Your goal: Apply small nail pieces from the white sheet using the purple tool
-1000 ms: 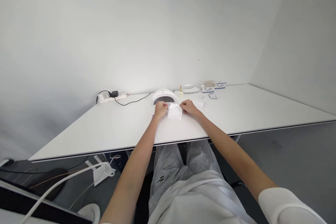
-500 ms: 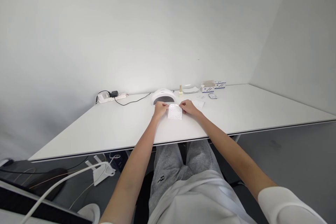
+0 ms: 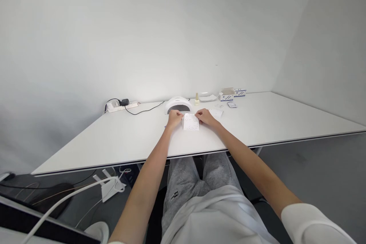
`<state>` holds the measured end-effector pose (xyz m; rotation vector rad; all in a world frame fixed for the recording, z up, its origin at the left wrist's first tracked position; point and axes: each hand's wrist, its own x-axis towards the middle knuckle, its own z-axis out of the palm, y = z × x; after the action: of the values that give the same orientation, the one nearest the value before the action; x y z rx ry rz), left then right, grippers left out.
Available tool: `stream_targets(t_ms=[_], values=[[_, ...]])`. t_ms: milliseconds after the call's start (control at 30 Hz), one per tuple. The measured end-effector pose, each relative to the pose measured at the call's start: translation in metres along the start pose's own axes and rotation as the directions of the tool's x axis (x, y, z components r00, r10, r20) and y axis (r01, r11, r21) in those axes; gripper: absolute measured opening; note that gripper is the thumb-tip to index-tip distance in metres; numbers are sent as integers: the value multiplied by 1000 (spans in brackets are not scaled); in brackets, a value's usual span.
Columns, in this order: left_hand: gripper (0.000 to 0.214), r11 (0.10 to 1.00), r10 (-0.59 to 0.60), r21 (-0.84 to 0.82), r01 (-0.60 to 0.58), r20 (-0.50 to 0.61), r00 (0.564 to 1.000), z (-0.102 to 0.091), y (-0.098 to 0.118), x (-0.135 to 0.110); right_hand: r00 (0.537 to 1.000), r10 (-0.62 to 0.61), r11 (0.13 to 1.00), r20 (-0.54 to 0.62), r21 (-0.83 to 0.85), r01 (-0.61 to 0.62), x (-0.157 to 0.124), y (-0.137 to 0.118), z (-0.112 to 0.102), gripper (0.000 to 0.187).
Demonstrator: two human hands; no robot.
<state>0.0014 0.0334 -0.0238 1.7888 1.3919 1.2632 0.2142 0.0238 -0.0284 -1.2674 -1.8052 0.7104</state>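
A small white sheet with tiny speckles [image 3: 191, 122] is held just above the white table [image 3: 137, 141], in front of me. My left hand [image 3: 174, 118] pinches its top left corner, fingers closed. My right hand [image 3: 205, 116] pinches the top right corner, fingers closed too. Just behind both hands stands a white domed nail lamp [image 3: 178, 104].
A small bottle [image 3: 196, 100], a shallow white dish [image 3: 207, 97] and two small white-and-blue boxes [image 3: 230, 93] stand at the back right. Flat packets [image 3: 216, 112] lie beside my right hand. A power strip with a black cable [image 3: 121, 105] lies at the back left.
The sheet has tilted slightly and its lower edge sits a little lower. Both hands have stayed almost where they were, still pinching its corners.
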Motion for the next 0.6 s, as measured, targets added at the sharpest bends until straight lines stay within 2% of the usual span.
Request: stream_targets(t_ms=[433, 600], values=[[16, 1000, 29, -10, -29, 1, 1000, -1, 3, 0, 999, 0, 1000, -38, 26, 1, 2, 1, 1, 15], [15, 998, 51, -24, -50, 24, 998, 0, 7, -3, 998, -50, 994, -26, 95, 52, -2, -7, -1, 14]])
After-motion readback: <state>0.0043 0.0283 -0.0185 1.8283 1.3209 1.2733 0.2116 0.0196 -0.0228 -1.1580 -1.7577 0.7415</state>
